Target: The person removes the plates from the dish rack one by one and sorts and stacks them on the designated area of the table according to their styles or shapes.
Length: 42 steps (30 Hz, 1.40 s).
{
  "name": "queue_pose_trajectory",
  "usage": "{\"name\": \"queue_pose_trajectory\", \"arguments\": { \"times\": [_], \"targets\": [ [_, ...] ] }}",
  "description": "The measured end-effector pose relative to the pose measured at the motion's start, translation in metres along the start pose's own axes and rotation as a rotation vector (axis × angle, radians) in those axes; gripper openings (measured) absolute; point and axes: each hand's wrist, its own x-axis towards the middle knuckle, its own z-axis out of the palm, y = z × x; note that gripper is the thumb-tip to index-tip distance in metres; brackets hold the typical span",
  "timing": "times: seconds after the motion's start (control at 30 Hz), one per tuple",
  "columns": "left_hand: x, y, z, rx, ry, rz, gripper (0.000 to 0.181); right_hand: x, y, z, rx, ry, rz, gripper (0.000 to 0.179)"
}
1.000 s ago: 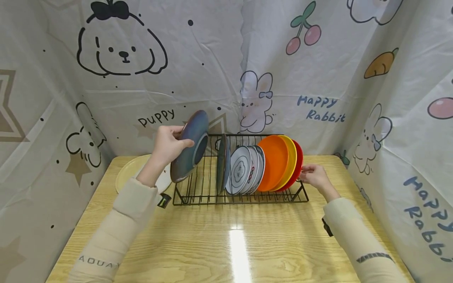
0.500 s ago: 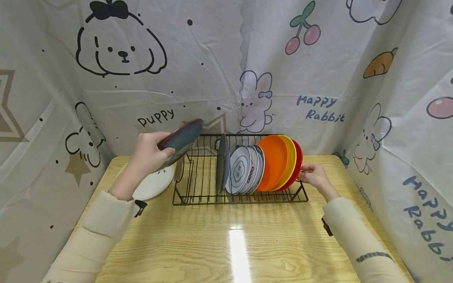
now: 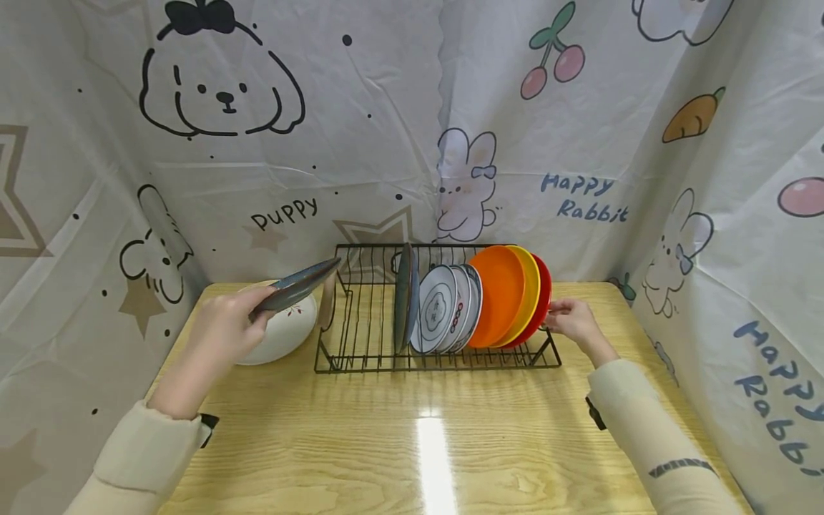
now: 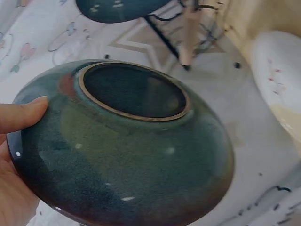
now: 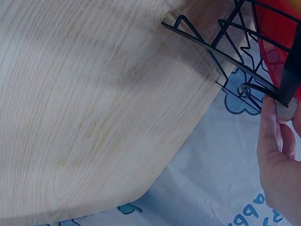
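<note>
On the far left, the white cloth wall with printed drawings (image 3: 71,300) rises near the tabletop's edge, so the left elbow has not much room there. The left hand (image 3: 222,329) grasps the rim of a dark blue-green, round glazed plate (image 3: 297,287), the thumb lying on its underside. This plate is in the air, its right rim raised, over a white round plate with small red flowers (image 3: 286,336) on the wood-grain tabletop (image 3: 322,443). I think it is best to level it slowly, with firm fingers, because the glaze may slip and the lower rim could knock the white plate. The raised rim should pass apart from the pale wooden handle (image 3: 327,304) of the black wire dish rack (image 3: 360,370). Next, open slots give room up to a second dark blue-green plate (image 3: 404,300), standing upright. After it, small white patterned dishes (image 3: 438,307) and large orange, yellow and red plates (image 3: 494,297) lean closely. At the right, the right hand (image 3: 575,325) has its fingers curled on the rack's end; this hold should steady it.
</note>
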Motion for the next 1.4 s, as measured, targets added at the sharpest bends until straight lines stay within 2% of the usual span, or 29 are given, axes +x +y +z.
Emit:
{"name": "queue_pose_trajectory", "arguments": {
  "times": [0.17, 0.3, 0.47, 0.57, 0.73, 0.9, 1.03, 1.17, 1.4],
  "targets": [
    [-0.026, -0.007, 0.001, 0.039, 0.026, 0.077, 0.028, 0.001, 0.001, 0.0, 0.0, 0.005, -0.006, 0.033],
    [-0.049, -0.015, 0.006, 0.073, 0.06, 0.145, 0.016, 0.001, 0.002, 0.001, -0.004, 0.014, -0.01, 0.032],
    [-0.079, -0.023, 0.013, 0.135, 0.087, 0.157, 0.04, 0.0, 0.002, 0.001, -0.001, 0.009, -0.009, 0.032],
    [-0.098, -0.027, 0.017, 0.154, 0.105, 0.149, 0.044, 0.0, 0.002, 0.001, -0.002, 0.005, -0.006, 0.033],
    [-0.127, -0.03, 0.023, 0.187, 0.117, 0.099, 0.045, 0.001, 0.001, 0.0, 0.003, 0.004, 0.002, 0.035],
    [-0.153, -0.033, 0.027, 0.204, 0.111, 0.033, 0.036, 0.002, 0.001, 0.0, 0.016, 0.009, 0.013, 0.035],
    [-0.172, -0.035, 0.027, 0.225, 0.096, -0.045, 0.03, 0.002, 0.001, 0.0, 0.013, 0.013, 0.004, 0.034],
    [-0.189, -0.038, 0.027, 0.249, 0.057, -0.143, 0.036, 0.001, 0.001, 0.001, 0.018, 0.008, -0.001, 0.034],
    [-0.209, -0.043, 0.032, 0.265, 0.081, -0.189, 0.034, 0.001, 0.001, 0.001, -0.004, 0.011, -0.004, 0.034]
  ]
}}
